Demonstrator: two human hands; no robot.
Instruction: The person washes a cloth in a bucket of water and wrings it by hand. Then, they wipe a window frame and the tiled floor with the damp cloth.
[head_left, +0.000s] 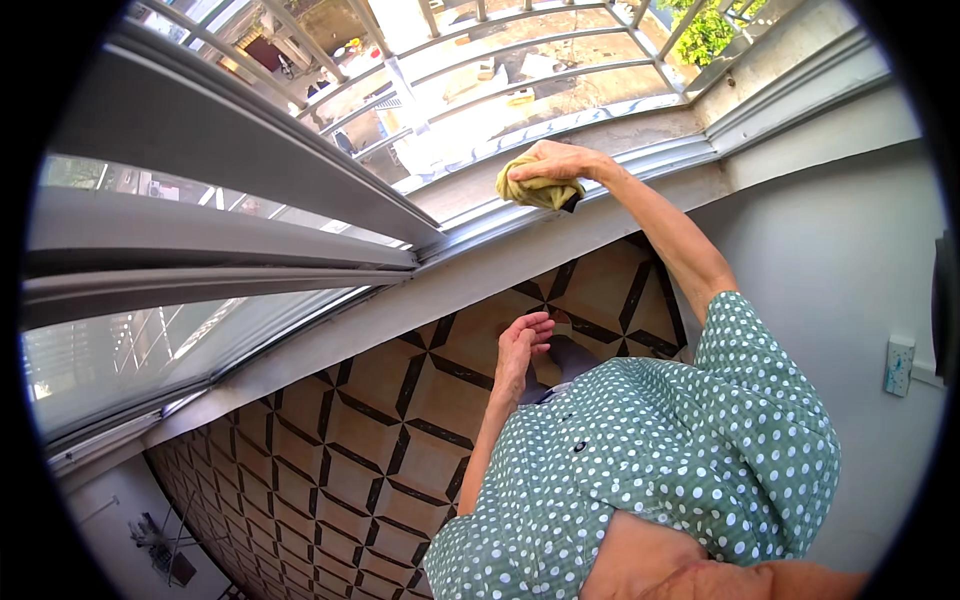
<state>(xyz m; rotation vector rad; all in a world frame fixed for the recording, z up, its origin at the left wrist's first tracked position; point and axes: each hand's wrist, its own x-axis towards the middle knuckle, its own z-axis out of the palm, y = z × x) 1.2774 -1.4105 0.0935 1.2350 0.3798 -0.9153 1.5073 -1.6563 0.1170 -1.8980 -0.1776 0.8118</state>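
Note:
In the head view, my right hand (562, 161) grips a bunched yellow-green cloth (534, 187) with a dark patch at its lower corner. Both are over the metal sliding-window track (645, 165), near its right end; whether the cloth touches the track is hard to tell. My left hand (523, 341) hangs in front of my body, fingers loosely bent and holding nothing. Below it is the tiled floor (375, 435). The sliding window's frame (225, 142) stands left of the cloth.
Metal guard bars (540, 79) curve outside the open window section, with a yard far below. A pale sill ledge (315, 337) runs along the inner side. On the right is a white wall (817, 247) with a small white box (898, 366). A potted plant (161, 547) stands at lower left.

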